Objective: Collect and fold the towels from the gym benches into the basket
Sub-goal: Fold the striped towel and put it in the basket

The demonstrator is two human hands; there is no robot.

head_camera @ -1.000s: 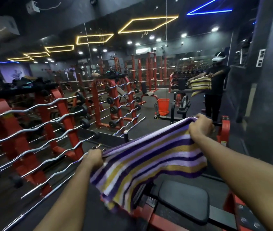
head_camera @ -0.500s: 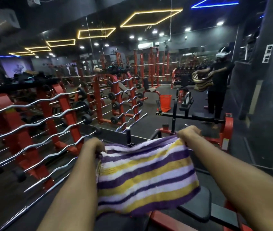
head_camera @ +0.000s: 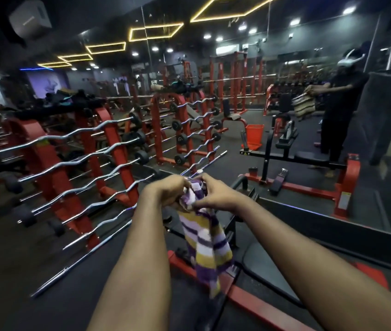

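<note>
— Where is the towel?

— In the air in front of the person, striped purple, yellow and white. Its top is bunched between the two hands, and the rest hangs straight down as a narrow, doubled-over strip.

— How are the hands?

— The left hand is curled round the gathered top from the left. The right hand grasps the same bunch from the right, its thumb pressed on the cloth. The two hands sit just beside each other, knuckles nearly meeting.

— What lies under it?

— A black pad on a red frame. The towel's lower end hangs in front of that frame; whether it touches, I cannot tell.

— And the basket?

— An orange basket stands upright on the dark floor, well apart from the hands, beyond them.

— Anything else?

— To the left, a red rack carries chrome curl bars in tiers. Far right, a figure in dark clothes and a white headset holds a striped cloth in both hands.
</note>
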